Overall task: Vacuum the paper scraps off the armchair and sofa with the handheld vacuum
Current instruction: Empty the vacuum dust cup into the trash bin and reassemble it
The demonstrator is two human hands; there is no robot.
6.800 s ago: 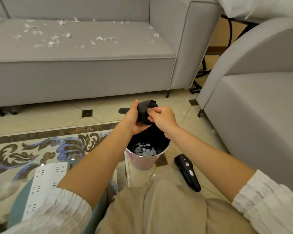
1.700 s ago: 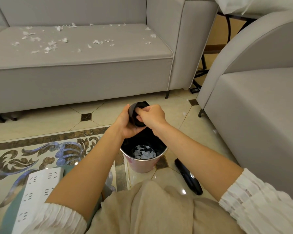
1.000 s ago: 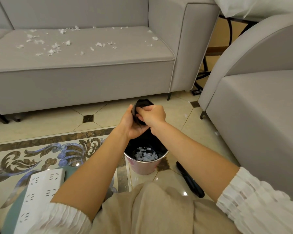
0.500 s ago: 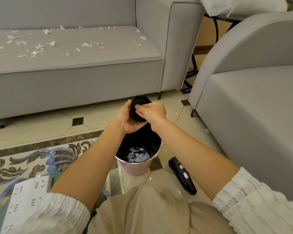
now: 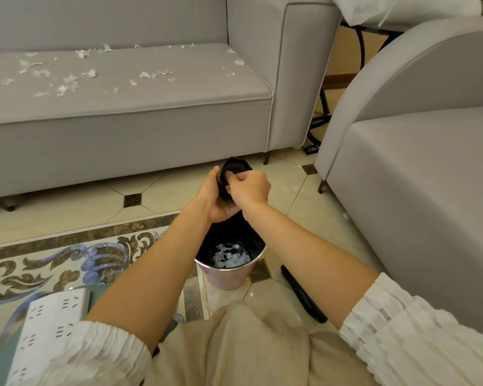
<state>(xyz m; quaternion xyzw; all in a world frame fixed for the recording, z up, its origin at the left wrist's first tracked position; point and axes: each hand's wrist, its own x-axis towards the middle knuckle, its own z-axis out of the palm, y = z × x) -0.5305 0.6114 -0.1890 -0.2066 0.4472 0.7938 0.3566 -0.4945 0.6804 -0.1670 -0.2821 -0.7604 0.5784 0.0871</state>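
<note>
**Meanwhile, the dust cup is being worked over the bin while the sofa waits**

Seemingly mid-emptying, the person is holding a black dust cup (image 5: 232, 170) of the handheld vacuum above a pink bin (image 5: 227, 277) with a black liner. The left hand (image 5: 213, 196) is curling round the cup from below and gripping it; the right hand (image 5: 248, 188) is pinching at the cup's open end with bent fingers, though exactly what those fingertips are catching is hidden. White scraps are lying at the bottom of the bin.

The vacuum body (image 5: 301, 295) is lying on the tiled floor just beside the bin, apart from both hands. Paper scraps (image 5: 67, 79) are lying scattered across the sofa (image 5: 179, 87) seat, so that part of the job looks undone. The armchair (image 5: 418, 168) seat is showing no scraps in the part that is visible.

Several risks are looming, by judgement. The cup is sitting near the bin's far edge rather than over its middle, so loosened scraps could be falling onto the floor. A hard tug with the pinching fingers could be jerking the cup out of the left palm. The vacuum body is lying close to the person's knee and could be getting knocked. A power strip (image 5: 48, 330) is resting at the lower left.
</note>
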